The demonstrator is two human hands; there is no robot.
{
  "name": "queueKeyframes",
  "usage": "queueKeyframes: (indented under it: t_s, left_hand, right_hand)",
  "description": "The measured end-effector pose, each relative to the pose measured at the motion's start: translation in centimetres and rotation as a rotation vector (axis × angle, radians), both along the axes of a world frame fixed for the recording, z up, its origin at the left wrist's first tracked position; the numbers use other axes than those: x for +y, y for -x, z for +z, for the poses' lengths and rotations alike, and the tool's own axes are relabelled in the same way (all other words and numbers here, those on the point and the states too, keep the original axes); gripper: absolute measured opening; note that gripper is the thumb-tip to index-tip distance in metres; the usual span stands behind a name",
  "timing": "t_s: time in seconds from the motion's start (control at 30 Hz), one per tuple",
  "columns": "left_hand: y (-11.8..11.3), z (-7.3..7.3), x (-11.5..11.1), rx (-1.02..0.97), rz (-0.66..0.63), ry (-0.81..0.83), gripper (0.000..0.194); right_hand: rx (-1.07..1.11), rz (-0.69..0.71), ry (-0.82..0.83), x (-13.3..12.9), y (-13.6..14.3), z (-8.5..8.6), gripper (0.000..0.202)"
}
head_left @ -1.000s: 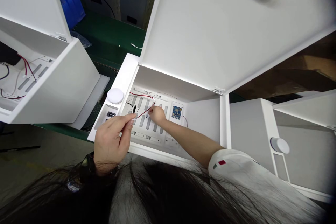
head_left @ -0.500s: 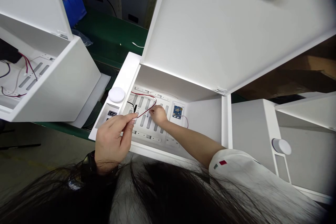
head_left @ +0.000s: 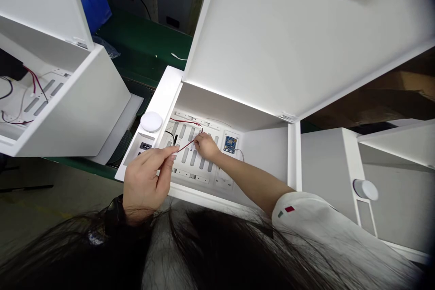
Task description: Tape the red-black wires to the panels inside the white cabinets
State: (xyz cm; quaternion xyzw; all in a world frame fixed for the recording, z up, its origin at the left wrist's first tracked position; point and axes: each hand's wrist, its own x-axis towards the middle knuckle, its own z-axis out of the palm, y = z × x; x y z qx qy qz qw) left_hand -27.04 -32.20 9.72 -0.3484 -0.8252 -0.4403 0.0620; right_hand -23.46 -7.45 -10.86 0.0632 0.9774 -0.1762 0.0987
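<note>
My left hand (head_left: 146, 181) is closed, its thumb and forefinger pinching the end of a red and dark wire (head_left: 185, 146) over the front left of a white box (head_left: 234, 206). Inside the box, the fingers of my right hand (head_left: 206, 146) are closed on the same wire, which runs on toward the upper left. Slots cover the box floor beneath both hands. A blue circuit board (head_left: 230, 144) with a thin wire lies to the right of my right hand. A short black cable (head_left: 174, 138) stands near my left fingertips.
The raised lid (head_left: 272, 31) rises behind the box. Another open white box (head_left: 78, 104) with wires stands at the left, and a further one (head_left: 322, 163) at the right. A round white knob (head_left: 151, 121) sits beside a socket (head_left: 145, 146).
My right hand has shifted slightly upward along the wire. The stretch of wire between my hands looks straighter. My left hand has hardly moved.
</note>
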Motion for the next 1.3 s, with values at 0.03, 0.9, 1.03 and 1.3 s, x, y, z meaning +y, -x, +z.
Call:
queueKeyframes:
  t_s: [0.03, 0.9, 1.03, 1.3]
  left_hand:
    - [0.0, 0.0, 0.0, 0.003, 0.001, 0.002, 0.022]
    - [0.0, 0.0, 0.1, 0.005, -0.011, 0.008, 0.024]
    - [0.0, 0.1, 0.0, 0.017, -0.012, 0.013, 0.023]
    - [0.0, 0.0, -0.1, 0.012, -0.014, 0.015, 0.024]
  right_hand:
    - [0.006, -0.004, 0.004, 0.1, 0.0, 0.0, 0.019]
    - [-0.029, -0.003, -0.053, -0.8, 0.1, -0.1, 0.023]
    - [-0.069, -0.044, -0.076, -0.9, 0.5, 0.1, 0.019]
    - [-0.125, 0.024, -0.153, -1.6, 1.3, 0.9, 0.019]
